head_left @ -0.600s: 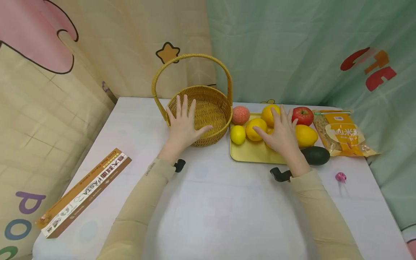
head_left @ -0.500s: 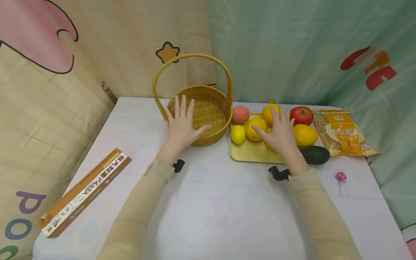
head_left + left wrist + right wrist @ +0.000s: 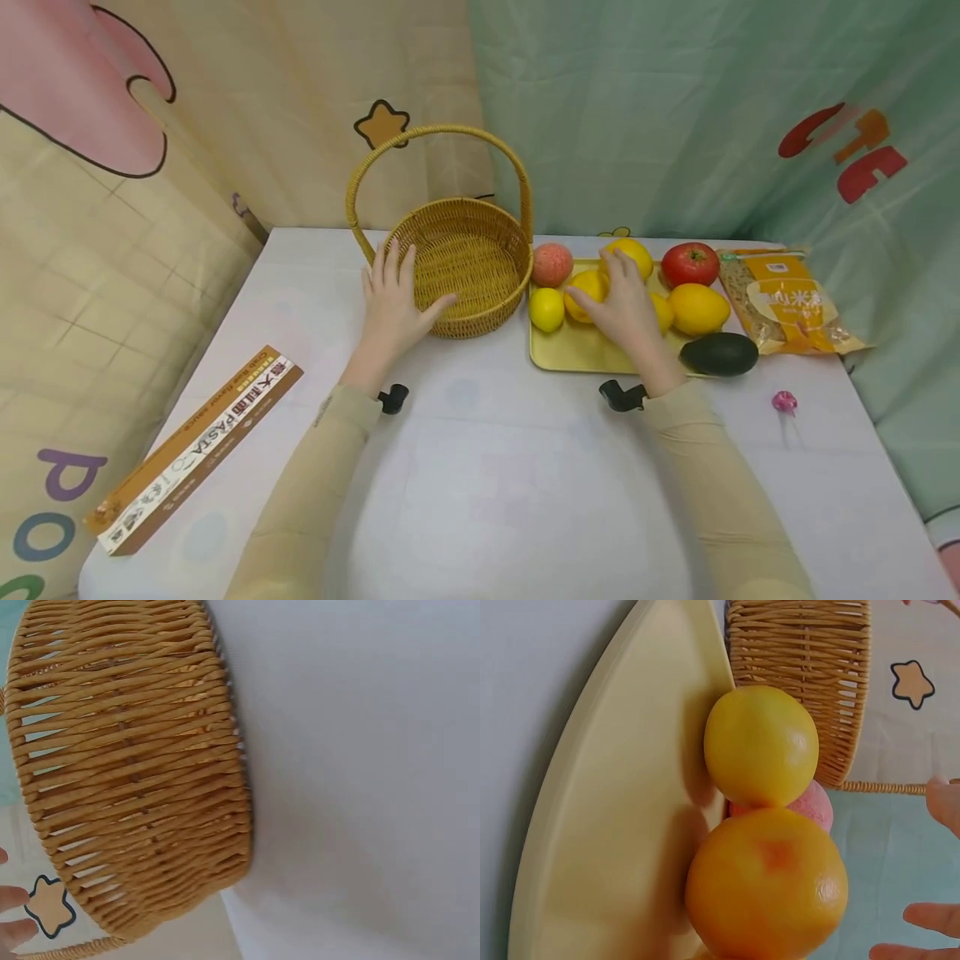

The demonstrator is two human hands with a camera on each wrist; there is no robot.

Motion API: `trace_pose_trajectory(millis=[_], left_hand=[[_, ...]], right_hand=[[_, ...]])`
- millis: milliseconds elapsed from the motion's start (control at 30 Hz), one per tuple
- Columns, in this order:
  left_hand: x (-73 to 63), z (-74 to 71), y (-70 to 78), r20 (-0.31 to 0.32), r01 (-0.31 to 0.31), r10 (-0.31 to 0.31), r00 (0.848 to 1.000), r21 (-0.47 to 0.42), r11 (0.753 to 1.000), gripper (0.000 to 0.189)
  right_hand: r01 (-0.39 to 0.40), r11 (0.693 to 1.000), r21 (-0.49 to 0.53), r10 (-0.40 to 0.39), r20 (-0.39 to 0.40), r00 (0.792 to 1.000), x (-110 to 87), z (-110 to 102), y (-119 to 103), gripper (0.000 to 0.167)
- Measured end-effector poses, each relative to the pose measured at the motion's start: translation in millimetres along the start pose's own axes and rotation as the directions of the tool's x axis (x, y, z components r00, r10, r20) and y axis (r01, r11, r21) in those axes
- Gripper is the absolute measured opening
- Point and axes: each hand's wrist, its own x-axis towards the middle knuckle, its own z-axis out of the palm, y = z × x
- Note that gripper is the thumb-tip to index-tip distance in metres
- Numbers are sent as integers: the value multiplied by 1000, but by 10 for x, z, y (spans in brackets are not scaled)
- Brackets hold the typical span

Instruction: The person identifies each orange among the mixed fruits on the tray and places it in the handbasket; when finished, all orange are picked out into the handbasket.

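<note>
My left hand (image 3: 393, 304), fingers straight and spread, hovers at the left front of a round wicker basket (image 3: 480, 321) with a tall hoop handle; the left wrist view shows the basket's woven side (image 3: 135, 765) close up. Over the yellow tray (image 3: 573, 358) is my right hand (image 3: 626, 308), thumb apart from the loosely extended fingers, holding nothing. Under its thumb lies an orange-yellow round fruit (image 3: 765, 885), partly hidden in the head view. Beside that sits a smaller yellow fruit (image 3: 547, 310). Another yellow fruit (image 3: 632, 257) lies behind the right fingertips.
A pink ball-like fruit (image 3: 552, 265) stands between basket and tray. On the right are a red apple (image 3: 690, 264), a yellow oval fruit (image 3: 698, 309), a dark green oval item (image 3: 718, 354), a grain bag (image 3: 787, 300) and a pink lollipop (image 3: 784, 402). A pasta box (image 3: 198, 446) lies left.
Both hands have shifted left, the left one also a little back toward me. The right fingers have drawn closer together, uncovering more of the fruit on the right. The view has shifted slightly.
</note>
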Motion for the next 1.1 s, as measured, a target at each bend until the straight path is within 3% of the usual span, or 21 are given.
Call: trace_pose_trajectory(millis=[100, 233, 367, 467, 633, 833, 967, 1100], left_hand=[[-63, 32, -58, -68, 36, -40, 997, -51, 998, 89], [-152, 77, -141, -187, 84, -109, 976, -137, 987, 72], [-208, 121, -187, -221, 150, -204, 954, -236, 960, 67], [-223, 150, -206, -170, 233, -295, 940, -311, 921, 71], [-223, 206, -223, -27, 366, -415, 909, -422, 829, 74], [-222, 277, -187, 119, 454, -469, 875, -540, 709, 74], [-223, 291, -153, 139, 462, -476, 868, -578, 673, 68], [-222, 274, -144, 128, 462, -490, 863, -592, 660, 62]], right_hand=[[-6, 1000, 16, 7, -26, 1000, 12, 42, -16, 87], [-8, 1000, 19, 9, -45, 999, 38, 108, -40, 84], [-25, 1000, 9, 25, -40, 999, 59, 162, -48, 82], [-48, 999, 6, 48, -25, 999, 79, 195, -54, 81], [-97, 995, -3, 97, -8, 995, 104, 242, -58, 79], [-139, 990, -17, 139, 6, 990, 118, 284, -44, 74], [-160, 987, -33, 161, 29, 987, 122, 301, -56, 73], [-176, 983, -42, 178, 50, 983, 132, 310, -75, 74]])
